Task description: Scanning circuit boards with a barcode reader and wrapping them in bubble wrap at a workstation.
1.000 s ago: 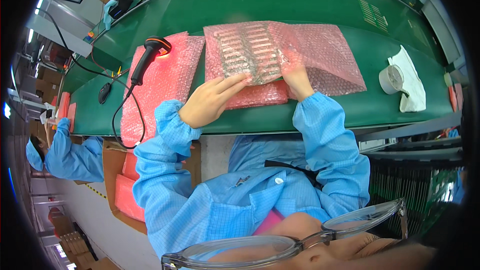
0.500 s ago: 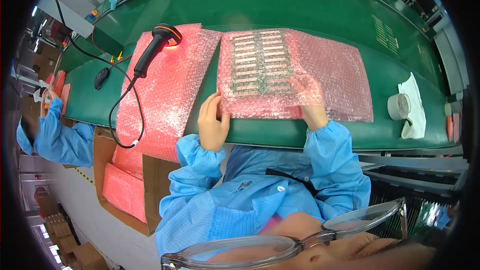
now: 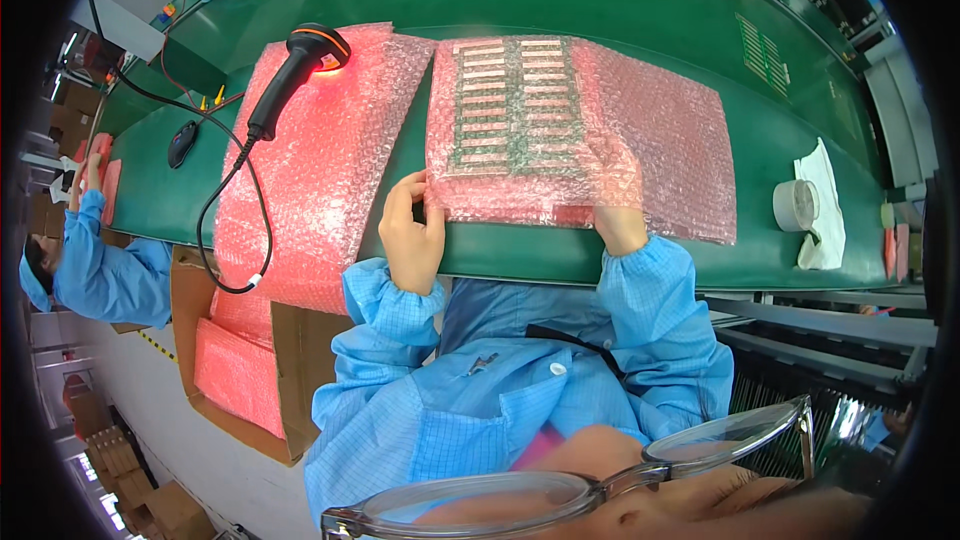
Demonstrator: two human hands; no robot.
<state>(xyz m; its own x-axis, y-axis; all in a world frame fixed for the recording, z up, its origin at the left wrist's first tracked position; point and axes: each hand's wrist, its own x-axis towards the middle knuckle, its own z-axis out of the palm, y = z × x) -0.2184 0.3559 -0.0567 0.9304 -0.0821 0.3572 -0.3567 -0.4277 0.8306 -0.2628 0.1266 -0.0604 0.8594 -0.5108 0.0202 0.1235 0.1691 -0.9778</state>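
Observation:
A pink bubble-wrap bag [image 3: 680, 130] lies flat on the green table in front of me. Through its clear film shows a panel of circuit boards [image 3: 484, 108], several pale strips in two columns, in the bag's left half. At the bag's near left corner my left hand [image 3: 412, 240] is closed, thumb and fingers pinching the edge. My right hand [image 3: 618, 195] is under the film up to the wrist, at the panel's near right edge. Bubbles blur its fingers, so their grip on the panel is unclear.
Left of the bag, a black and orange barcode scanner [image 3: 290, 80], glowing red, rests on stacked bubble-wrap bags [image 3: 300, 180]. A carton [image 3: 290, 370] with pink bags stands below. A mouse [image 3: 182, 145], a tape roll [image 3: 795, 205] and another board panel [image 3: 763, 55] lie around. A co-worker [image 3: 110, 265] sits far left.
The whole view has shifted a little, so the table things appear farther left and higher. Both hands keep nearly the same places on the bag.

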